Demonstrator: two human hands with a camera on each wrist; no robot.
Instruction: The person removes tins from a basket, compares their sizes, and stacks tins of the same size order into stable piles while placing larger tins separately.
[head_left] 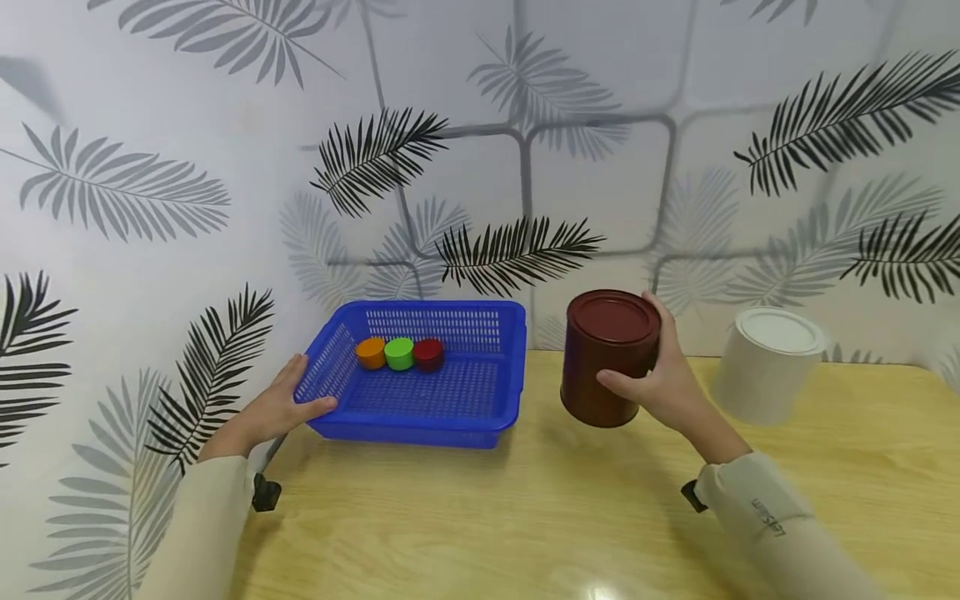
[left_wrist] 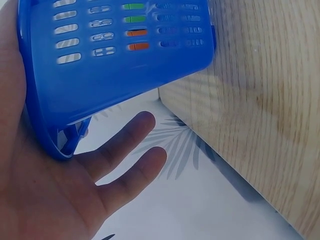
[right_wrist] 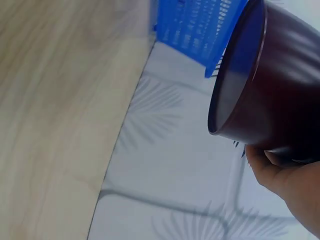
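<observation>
My right hand [head_left: 666, 385] grips a dark red lidded can [head_left: 603, 383] from its right side, thumb in front and fingers behind. The can is nearly upright and raised above the table; its underside rim shows in the right wrist view. To its left is a blue plastic basket [head_left: 427, 429] with slotted walls. My left hand [head_left: 272, 408] rests at the basket's left rim, thumb by the front corner. In the left wrist view, two fingers [left_wrist: 135, 172] stretch out straight beneath the rim. Orange [head_left: 371, 353], green [head_left: 399, 354] and dark red [head_left: 428, 356] small round pieces sit in a row inside.
A white lidded can [head_left: 768, 367] stands on the wooden table [head_left: 450, 525], right of my right hand. A white wall [head_left: 600, 192] with a leaf pattern rises behind the table and along its left side.
</observation>
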